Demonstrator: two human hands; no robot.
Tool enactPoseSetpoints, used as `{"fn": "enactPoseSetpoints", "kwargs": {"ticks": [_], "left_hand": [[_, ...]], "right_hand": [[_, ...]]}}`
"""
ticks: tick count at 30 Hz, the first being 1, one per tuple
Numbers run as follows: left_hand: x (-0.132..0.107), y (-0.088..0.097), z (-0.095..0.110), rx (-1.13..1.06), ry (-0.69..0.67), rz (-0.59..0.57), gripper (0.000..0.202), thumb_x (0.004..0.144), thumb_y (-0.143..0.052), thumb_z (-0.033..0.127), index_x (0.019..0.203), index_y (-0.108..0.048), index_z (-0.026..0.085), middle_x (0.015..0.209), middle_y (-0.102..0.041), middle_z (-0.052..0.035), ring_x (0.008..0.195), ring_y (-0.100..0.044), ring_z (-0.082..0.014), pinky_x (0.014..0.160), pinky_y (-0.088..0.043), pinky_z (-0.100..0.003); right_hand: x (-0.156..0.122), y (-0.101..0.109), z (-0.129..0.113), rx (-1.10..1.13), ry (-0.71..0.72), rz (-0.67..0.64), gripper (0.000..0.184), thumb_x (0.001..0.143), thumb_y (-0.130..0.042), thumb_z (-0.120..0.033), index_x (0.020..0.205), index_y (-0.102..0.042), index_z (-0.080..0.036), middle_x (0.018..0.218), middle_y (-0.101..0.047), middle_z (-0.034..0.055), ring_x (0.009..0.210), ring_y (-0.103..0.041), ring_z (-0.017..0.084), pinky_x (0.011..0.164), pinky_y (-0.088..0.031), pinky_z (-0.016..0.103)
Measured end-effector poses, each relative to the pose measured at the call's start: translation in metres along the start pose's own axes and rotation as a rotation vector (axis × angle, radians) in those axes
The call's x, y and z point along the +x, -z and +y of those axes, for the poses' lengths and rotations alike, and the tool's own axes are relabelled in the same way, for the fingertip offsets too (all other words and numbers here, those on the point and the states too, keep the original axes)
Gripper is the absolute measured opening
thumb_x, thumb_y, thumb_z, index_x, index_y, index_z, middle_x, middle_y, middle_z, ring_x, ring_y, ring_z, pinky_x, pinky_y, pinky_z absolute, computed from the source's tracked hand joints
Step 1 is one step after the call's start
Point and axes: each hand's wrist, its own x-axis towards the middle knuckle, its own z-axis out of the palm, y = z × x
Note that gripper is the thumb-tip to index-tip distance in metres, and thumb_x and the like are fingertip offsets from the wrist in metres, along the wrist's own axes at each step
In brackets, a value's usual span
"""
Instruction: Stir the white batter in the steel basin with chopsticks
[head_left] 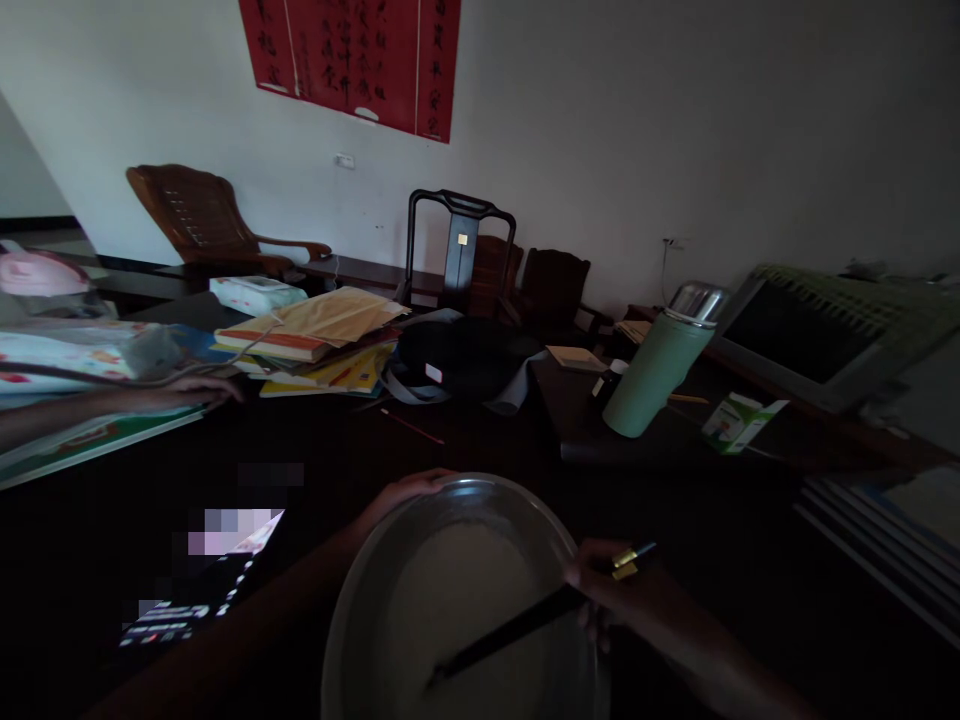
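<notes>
A round metal basin (345,600) sits at the bottom middle, holding something pale that I cannot identify. My left hand (401,495) grips its far left rim, fingers curled over the edge. At the right side of the basin, my right hand (607,585) is closed around dark chopsticks (517,625) with gold and silver upper ends. Their lower tips slant down to the left into the pale contents. It is too dark to see every finger.
Another person's hand (199,388) lies on a green book at left. A lit screen (247,535) is beside my left forearm. Beyond stand stacked books (315,335), a black bag (465,350), a green thermos (656,370) and a small box (735,422). Magazines (885,550) lie right.
</notes>
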Motion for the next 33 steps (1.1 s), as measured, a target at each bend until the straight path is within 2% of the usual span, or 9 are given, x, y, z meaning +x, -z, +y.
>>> {"fn": "enactPoseSetpoints", "kwargs": {"ticks": [3,6,9,13,17,20,23,28,33], "left_hand": [[0.001,0.003,-0.002,-0.011,-0.005,-0.01,0.027,0.083,-0.059,0.025,0.105,-0.074,0.017,0.114,-0.07,-0.0075,0.119,-0.053,-0.032,0.107,-0.032,-0.04],[0.001,0.004,-0.002,-0.005,-0.014,-0.013,0.027,0.084,-0.059,0.023,0.105,-0.074,0.018,0.115,-0.069,-0.0071,0.122,-0.051,-0.0314,0.108,-0.031,-0.039],[0.0,0.003,-0.003,-0.027,-0.006,-0.01,0.029,0.084,-0.058,0.024,0.107,-0.074,0.018,0.114,-0.069,-0.0074,0.119,-0.054,-0.031,0.106,-0.033,-0.04],[-0.001,0.001,-0.002,-0.011,-0.005,0.004,0.027,0.083,-0.058,0.024,0.104,-0.074,0.017,0.111,-0.07,-0.0071,0.112,-0.057,-0.0298,0.104,-0.033,-0.039],[-0.001,0.002,-0.001,0.011,-0.014,-0.013,0.026,0.084,-0.058,0.024,0.103,-0.075,0.018,0.111,-0.07,-0.0062,0.114,-0.055,-0.029,0.103,-0.033,-0.037],[0.002,0.005,-0.003,0.002,-0.008,-0.025,0.027,0.082,-0.06,0.027,0.103,-0.074,0.017,0.112,-0.07,-0.0069,0.115,-0.055,-0.0307,0.103,-0.034,-0.038],[0.006,0.008,-0.007,0.008,-0.002,-0.009,0.029,0.081,-0.061,0.03,0.104,-0.074,0.017,0.113,-0.07,-0.0079,0.118,-0.054,-0.0324,0.103,-0.034,-0.039],[0.012,0.014,-0.013,0.039,-0.036,0.003,0.032,0.075,-0.065,0.032,0.1,-0.074,0.016,0.11,-0.071,-0.0091,0.114,-0.056,-0.0347,0.101,-0.037,-0.042],[0.012,0.014,-0.014,0.022,-0.017,-0.002,0.032,0.075,-0.067,0.035,0.101,-0.074,0.017,0.11,-0.07,-0.0087,0.114,-0.055,-0.033,0.1,-0.037,-0.041]], "right_hand": [[0.005,-0.006,-0.005,0.016,0.052,0.029,0.05,0.066,-0.072,-0.068,0.069,-0.061,-0.019,0.055,-0.063,-0.0012,0.052,-0.062,0.014,0.051,-0.048,0.026],[0.009,0.001,-0.015,0.01,0.104,0.061,0.049,0.066,-0.072,-0.067,0.071,-0.064,-0.019,0.061,-0.066,-0.0002,0.057,-0.063,0.014,0.056,-0.05,0.027],[0.01,0.017,-0.024,-0.03,0.123,0.099,0.046,0.066,-0.074,-0.064,0.068,-0.064,-0.019,0.06,-0.065,-0.0007,0.057,-0.062,0.014,0.056,-0.05,0.027],[0.005,0.043,-0.036,-0.11,0.112,0.113,0.034,0.069,-0.077,-0.051,0.066,-0.065,-0.019,0.056,-0.066,-0.0016,0.052,-0.06,0.012,0.051,-0.046,0.025],[-0.007,0.061,-0.044,-0.154,0.063,-0.005,0.025,0.071,-0.079,-0.039,0.064,-0.067,-0.018,0.052,-0.066,-0.0015,0.048,-0.06,0.011,0.049,-0.046,0.024],[-0.012,0.055,-0.039,-0.143,0.011,-0.136,0.026,0.069,-0.082,-0.038,0.063,-0.067,-0.017,0.052,-0.067,-0.0005,0.049,-0.062,0.012,0.052,-0.049,0.025],[-0.008,0.036,-0.025,-0.101,0.022,-0.181,0.035,0.069,-0.08,-0.05,0.065,-0.065,-0.017,0.052,-0.065,-0.0012,0.049,-0.062,0.012,0.053,-0.05,0.026],[0.001,0.009,-0.012,-0.067,0.141,-0.122,0.044,0.072,-0.072,-0.061,0.071,-0.065,-0.018,0.059,-0.066,-0.0002,0.057,-0.065,0.015,0.059,-0.051,0.029],[0.006,0.013,-0.021,-0.105,0.188,0.018,0.041,0.074,-0.07,-0.06,0.074,-0.066,-0.019,0.063,-0.067,0.0004,0.062,-0.065,0.016,0.062,-0.051,0.029]]}}
